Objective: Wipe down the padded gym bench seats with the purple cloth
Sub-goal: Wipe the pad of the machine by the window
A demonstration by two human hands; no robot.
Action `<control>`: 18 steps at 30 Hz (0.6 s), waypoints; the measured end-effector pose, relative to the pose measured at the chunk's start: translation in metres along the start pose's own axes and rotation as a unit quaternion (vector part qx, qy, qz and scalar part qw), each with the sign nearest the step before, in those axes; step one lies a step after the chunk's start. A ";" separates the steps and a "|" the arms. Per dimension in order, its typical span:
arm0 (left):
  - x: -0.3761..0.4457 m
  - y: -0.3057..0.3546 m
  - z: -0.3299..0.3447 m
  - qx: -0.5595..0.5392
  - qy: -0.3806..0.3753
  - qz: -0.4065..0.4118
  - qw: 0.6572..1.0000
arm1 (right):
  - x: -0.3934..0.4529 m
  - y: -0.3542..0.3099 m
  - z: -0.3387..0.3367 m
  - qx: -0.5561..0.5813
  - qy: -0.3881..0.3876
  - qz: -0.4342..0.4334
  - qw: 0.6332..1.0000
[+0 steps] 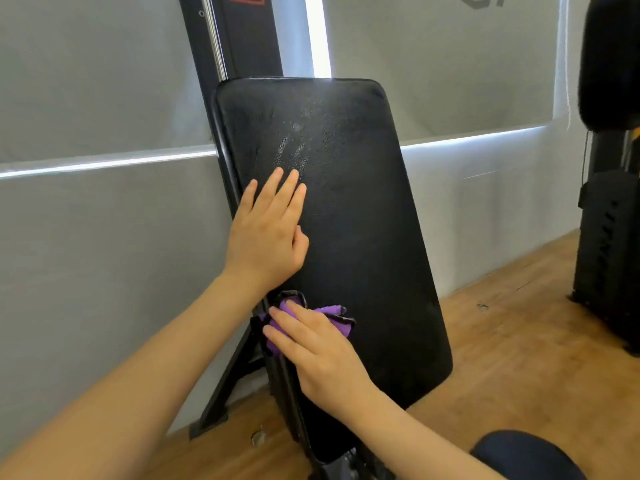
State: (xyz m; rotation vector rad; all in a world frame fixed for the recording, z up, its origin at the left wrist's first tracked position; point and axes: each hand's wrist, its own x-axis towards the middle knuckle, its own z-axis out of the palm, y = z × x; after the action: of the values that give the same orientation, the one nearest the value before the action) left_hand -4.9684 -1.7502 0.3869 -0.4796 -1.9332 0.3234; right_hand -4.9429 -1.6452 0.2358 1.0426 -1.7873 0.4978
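Note:
A black padded bench back pad [360, 209] stands upright and tilted in the middle of the view, with wet streaks near its top. My left hand [270, 230] lies flat on the pad's left side, fingers straight and pointing up. Lower down, my right hand [311, 348] presses the crumpled purple cloth [330, 315] against the pad's lower left edge, fingers stretched over it. Most of the cloth is hidden under that hand.
Grey window blinds [104, 98] fill the wall behind the pad. A black frame leg [228, 382] slants to the wooden floor [519, 323] at the left. A black machine [609, 237] stands at the right edge. A dark round pad [526, 455] sits at the bottom right.

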 end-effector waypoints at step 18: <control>0.001 0.001 0.004 0.022 0.042 -0.008 0.999 | -0.050 0.077 -0.064 -0.060 0.103 0.242 0.963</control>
State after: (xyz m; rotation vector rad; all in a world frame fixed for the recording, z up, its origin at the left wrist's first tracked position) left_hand -4.9721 -1.7487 0.3854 -0.4423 -1.8438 0.3299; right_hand -4.9646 -1.5356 0.2284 0.4422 -1.8547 0.7549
